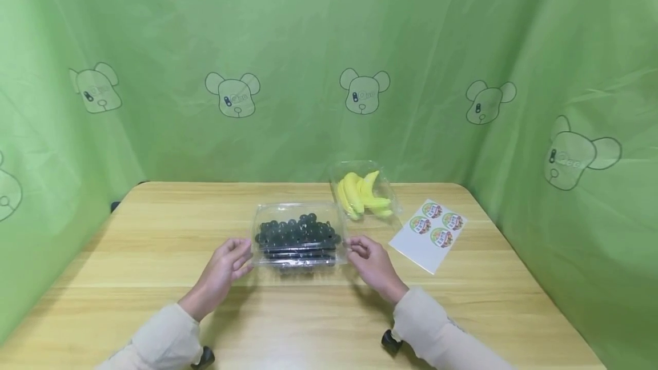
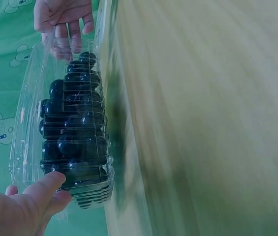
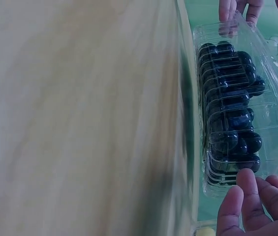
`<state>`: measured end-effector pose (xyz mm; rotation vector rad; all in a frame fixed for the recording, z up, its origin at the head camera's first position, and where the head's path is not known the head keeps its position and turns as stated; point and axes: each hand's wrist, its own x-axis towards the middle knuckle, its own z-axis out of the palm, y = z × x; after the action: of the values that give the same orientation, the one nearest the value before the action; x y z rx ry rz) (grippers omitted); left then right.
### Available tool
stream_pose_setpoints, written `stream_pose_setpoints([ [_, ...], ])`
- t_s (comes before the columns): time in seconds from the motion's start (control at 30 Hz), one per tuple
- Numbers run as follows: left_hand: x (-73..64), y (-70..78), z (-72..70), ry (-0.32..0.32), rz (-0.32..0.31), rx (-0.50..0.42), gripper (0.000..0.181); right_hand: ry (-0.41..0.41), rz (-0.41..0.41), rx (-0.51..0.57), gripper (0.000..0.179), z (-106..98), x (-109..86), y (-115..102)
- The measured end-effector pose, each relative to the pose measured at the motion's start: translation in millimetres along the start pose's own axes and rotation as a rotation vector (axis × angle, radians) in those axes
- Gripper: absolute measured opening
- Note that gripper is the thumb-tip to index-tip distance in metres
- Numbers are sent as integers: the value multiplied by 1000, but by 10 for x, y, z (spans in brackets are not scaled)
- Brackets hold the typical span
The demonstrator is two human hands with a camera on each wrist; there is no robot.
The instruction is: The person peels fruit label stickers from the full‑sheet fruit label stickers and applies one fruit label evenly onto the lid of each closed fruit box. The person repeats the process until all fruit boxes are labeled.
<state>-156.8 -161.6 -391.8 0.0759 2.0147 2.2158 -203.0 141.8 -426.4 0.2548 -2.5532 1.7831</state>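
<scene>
A clear plastic clamshell box (image 1: 272, 210) of dark grapes (image 1: 298, 234) is between both hands, close over the front-middle of the wooden table. My left hand (image 1: 228, 261) holds its left end. In the left wrist view the thumb (image 2: 47, 184) lies at the near end of the box. My right hand (image 1: 374, 264) grips the right end. The right wrist view shows its fingers (image 3: 251, 194) bent against the plastic beside the grapes. The lid lies over the grapes, its rim showing as pale edges along the box's side.
Behind and to the right stands another clear box (image 1: 336, 169) with yellow bananas (image 1: 353, 193). A white sheet with round fruit stickers (image 1: 429, 236) lies right of it. The wooden table (image 1: 154, 233) is bordered by green curtains (image 1: 298, 27) at the back and sides.
</scene>
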Motion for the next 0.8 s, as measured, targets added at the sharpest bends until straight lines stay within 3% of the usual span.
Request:
stream_pose_setpoints([
  [0.47,-68,-5,70,28,11,4,46,19,-10,18,27,-35,-87,45],
  [0.8,-122,6,69,4,11,1,46,11,-17,50,29,-58,-130,59],
])
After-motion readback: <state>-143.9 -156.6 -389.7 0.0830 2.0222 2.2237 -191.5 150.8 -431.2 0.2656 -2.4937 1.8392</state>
